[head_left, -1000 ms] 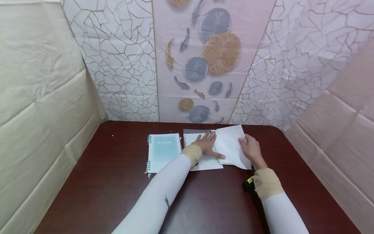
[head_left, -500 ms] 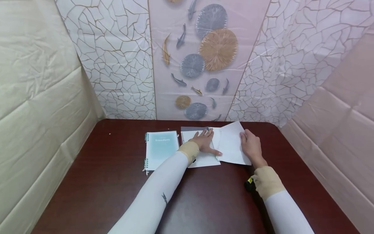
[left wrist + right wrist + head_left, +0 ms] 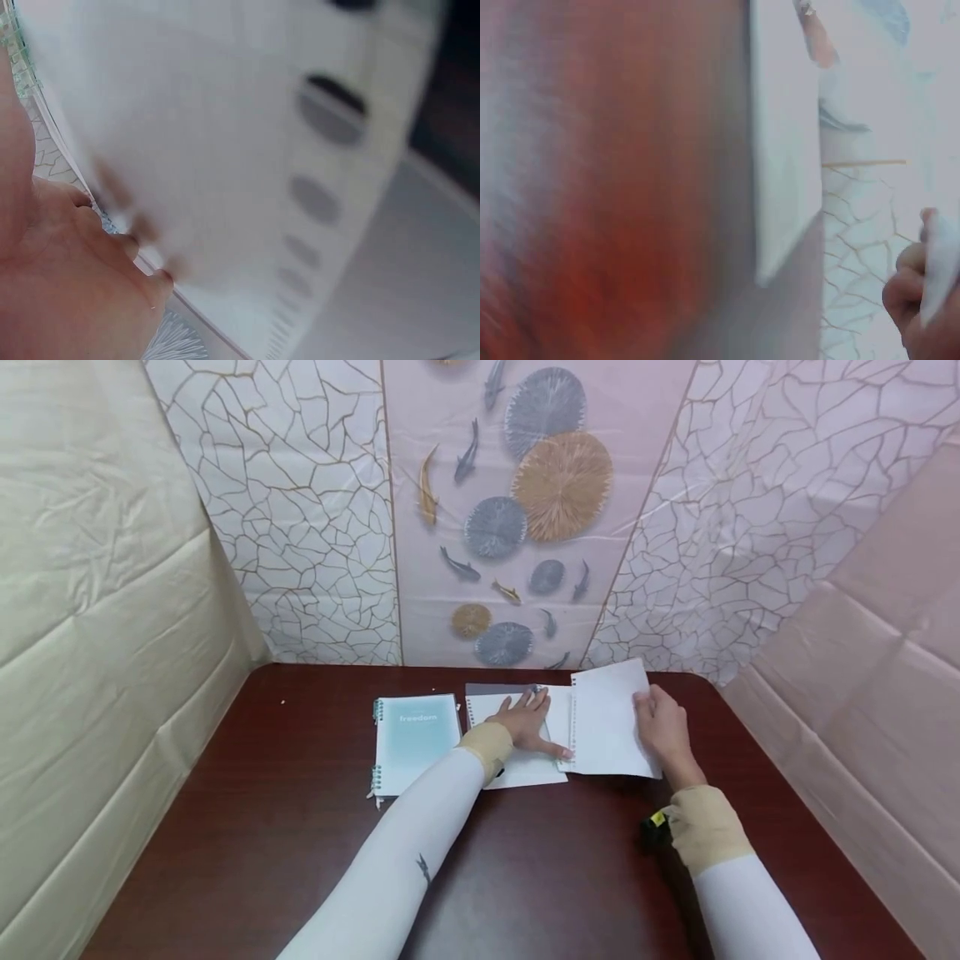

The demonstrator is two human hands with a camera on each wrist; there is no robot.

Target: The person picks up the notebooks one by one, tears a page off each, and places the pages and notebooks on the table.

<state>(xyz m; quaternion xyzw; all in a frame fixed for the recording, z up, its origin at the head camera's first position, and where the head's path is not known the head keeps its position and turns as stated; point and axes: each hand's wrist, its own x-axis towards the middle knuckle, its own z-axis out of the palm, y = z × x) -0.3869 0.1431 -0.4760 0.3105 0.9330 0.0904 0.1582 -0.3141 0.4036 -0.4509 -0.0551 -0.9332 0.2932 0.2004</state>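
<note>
My left hand [image 3: 522,727] lies with fingers spread on white punched pages [image 3: 525,770], its thumb reaching to the lower corner of the lifted sheet. A grey cover [image 3: 495,689] shows behind those pages. Between thumb and fingers, my right hand [image 3: 663,727] pinches the right edge of a white punched sheet [image 3: 611,718]; whether it is one sheet or more I cannot tell. The sheet's row of holes runs down its left side. Large and blurred in the left wrist view, a punched page [image 3: 187,135] stands beside the left hand. The right wrist view is mostly blurred.
A teal ring-bound notebook [image 3: 417,747] marked "freedom" lies left of the pages. Dark red-brown table [image 3: 300,860] surrounds everything, with patterned cloth [image 3: 322,543] behind and beige cloth at both sides. A black item with a yellow tag [image 3: 657,819] is by the right wrist.
My right hand has moved right and slightly up with the punched sheet, whose holed edge now stands farther right and higher. The left hand has stayed nearly still.
</note>
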